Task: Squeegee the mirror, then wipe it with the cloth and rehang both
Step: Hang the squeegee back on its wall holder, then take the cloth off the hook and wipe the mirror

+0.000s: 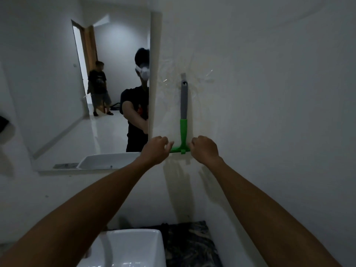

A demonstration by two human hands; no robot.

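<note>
The squeegee [183, 120] is hung right of the mirror [81, 89]; its blade ends are pinched by left hand [156, 150] and right hand [204, 149]; the sink [127, 247] is near.

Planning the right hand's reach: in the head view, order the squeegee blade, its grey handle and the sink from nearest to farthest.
From the right hand:
1. Squeegee blade, just left, at its fingers.
2. Grey handle, above on the wall.
3. Sink, far below left.

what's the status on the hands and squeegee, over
Left hand and right hand at either end of the squeegee blade, grip unclear. Squeegee hangs on the wall beside the mirror. Cloth not in view. Nothing in the way.
</note>
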